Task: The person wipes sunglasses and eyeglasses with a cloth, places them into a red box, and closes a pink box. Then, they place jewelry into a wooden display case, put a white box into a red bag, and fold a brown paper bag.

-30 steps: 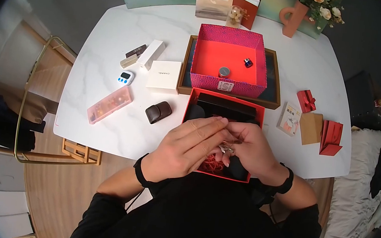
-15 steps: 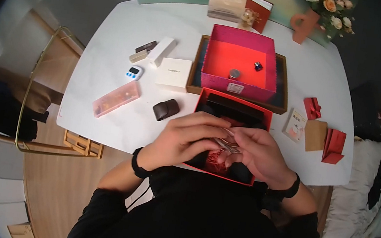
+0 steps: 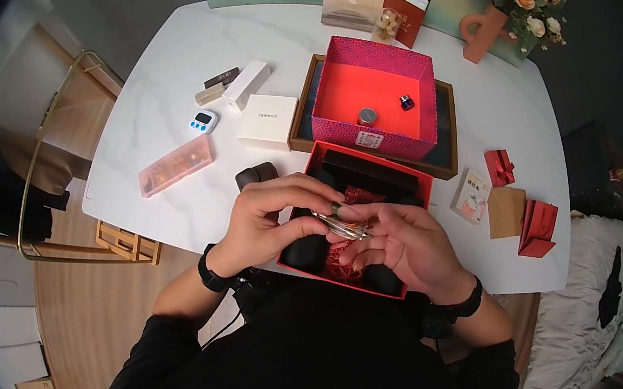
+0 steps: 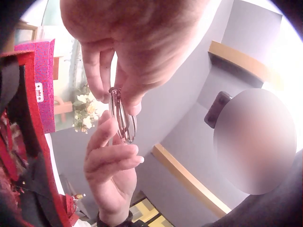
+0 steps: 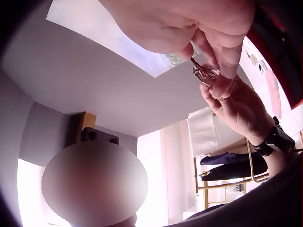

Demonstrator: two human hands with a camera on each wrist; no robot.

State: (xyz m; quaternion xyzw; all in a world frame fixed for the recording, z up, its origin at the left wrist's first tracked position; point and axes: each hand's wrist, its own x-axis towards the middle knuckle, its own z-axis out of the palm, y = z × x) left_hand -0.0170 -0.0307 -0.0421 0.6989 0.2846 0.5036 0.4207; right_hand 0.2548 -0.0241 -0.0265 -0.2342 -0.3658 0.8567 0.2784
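Note:
Several thin silvery loops form a small bundle between the two hands, above a red open box. My left hand pinches the left end between thumb and fingers; a small dark green spot shows by its fingertips. My right hand has its thumb and fingers bent round the right end. In the left wrist view the loops hang upright from the left fingertips, with the right fingers at their lower end. Fingers partly cover the bundle in the right wrist view.
Inside the red box lie a black case and red shreds. Behind stands a pink patterned box on a framed tray. At left are a white box, a dark pouch and a pink organizer.
The hands have drawn apart from their overlapping position, uncovering more of the loops. The left hand has shifted leftward and now partly covers the dark pouch.

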